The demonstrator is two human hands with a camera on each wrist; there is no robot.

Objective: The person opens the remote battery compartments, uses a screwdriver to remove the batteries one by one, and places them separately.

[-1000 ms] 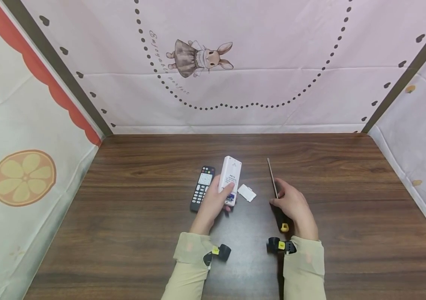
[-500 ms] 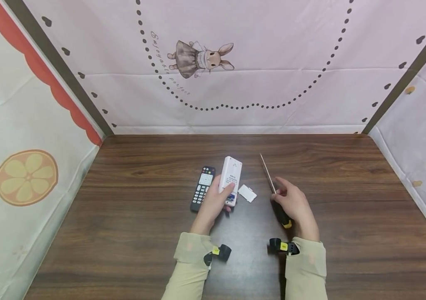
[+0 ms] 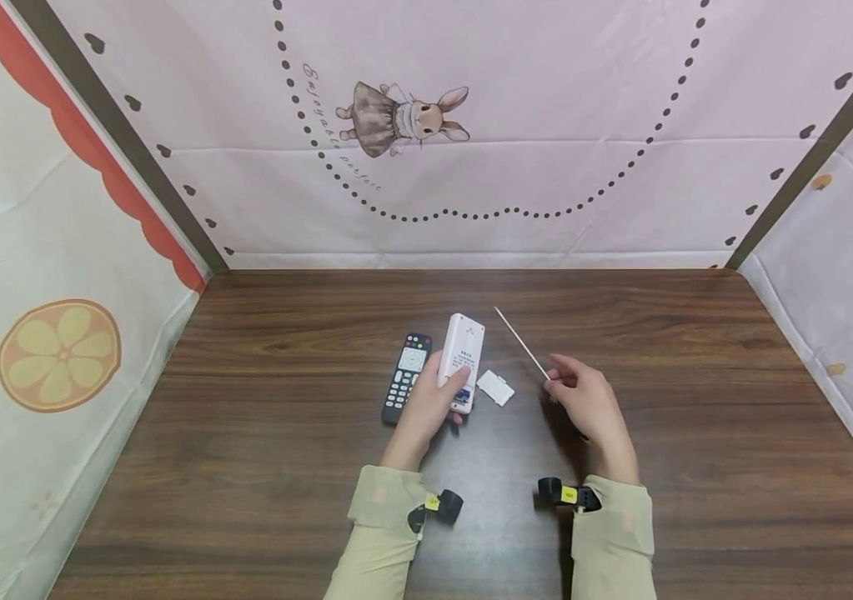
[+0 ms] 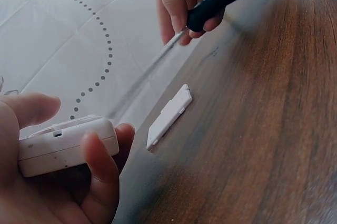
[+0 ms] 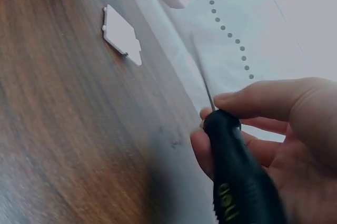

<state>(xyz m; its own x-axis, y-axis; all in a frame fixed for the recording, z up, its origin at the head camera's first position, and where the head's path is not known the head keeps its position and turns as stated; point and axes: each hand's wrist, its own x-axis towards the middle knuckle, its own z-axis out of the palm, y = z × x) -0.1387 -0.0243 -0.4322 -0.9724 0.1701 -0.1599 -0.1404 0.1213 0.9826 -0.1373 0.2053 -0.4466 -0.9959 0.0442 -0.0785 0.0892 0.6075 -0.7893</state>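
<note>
My left hand (image 3: pixel 426 407) grips a white remote control (image 3: pixel 464 340), its printed back facing up and the thumb across its lower part. Something blue shows in the remote's open battery compartment. My right hand (image 3: pixel 593 408) holds a screwdriver (image 5: pixel 237 161) by the front of its black handle, fingertips close to where the metal shaft starts. The shaft points up and left, its tip apart from the remote; in the head view the hand hides most of the handle. Between the hands a small white battery cover (image 3: pixel 496 387) lies on the table.
A black remote control (image 3: pixel 409 367) with pale buttons lies just left of the white one, partly behind my left hand. The brown wooden table (image 3: pixel 283 467) meets a pale printed cloth wall (image 3: pixel 546 167) at its far edge; cloth also hangs at both sides.
The screwdriver's shaft has swung from nearly straight ahead toward the left, and its handle has gone behind my right hand. The left hand, both remotes and the cover have stayed put.
</note>
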